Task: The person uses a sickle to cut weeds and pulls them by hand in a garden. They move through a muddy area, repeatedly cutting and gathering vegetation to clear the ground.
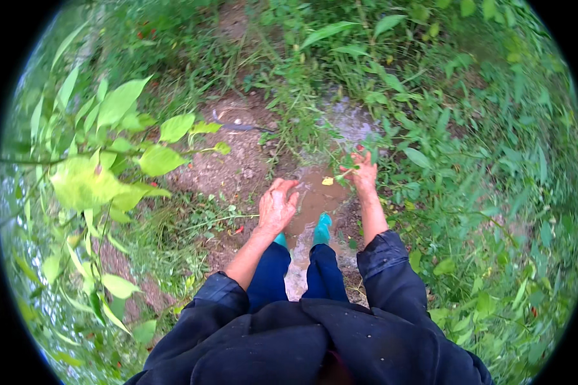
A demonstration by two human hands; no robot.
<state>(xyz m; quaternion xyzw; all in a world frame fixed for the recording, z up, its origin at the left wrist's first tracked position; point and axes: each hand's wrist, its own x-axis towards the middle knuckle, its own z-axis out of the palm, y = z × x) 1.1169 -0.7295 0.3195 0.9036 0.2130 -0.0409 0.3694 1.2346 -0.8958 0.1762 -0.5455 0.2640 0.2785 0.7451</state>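
Observation:
My left hand [278, 204] hovers over the bare soil at the left edge of a muddy water channel [315, 192]. Its fingers are loosely bent, with the thumb apart, and I see nothing in them. Across the water, my right hand [366, 173] reaches among green weeds [401, 138] with its fingers apart. A small leafy sprig [348, 169] crosses by its thumb; whether the hand touches it I cannot tell. Close to the fingertips is a small red spot [360, 148], too small to name. A yellow leaf [328, 181] lies between the hands.
I stand in the channel in turquoise boots [322, 230]. A leafy branch [115, 167] hangs close on the left. Beyond my left hand, a dark stick-like thing [241, 127] lies on the brown soil [218, 160]. Dense weeds and grass border both sides; small red bits dot the left side.

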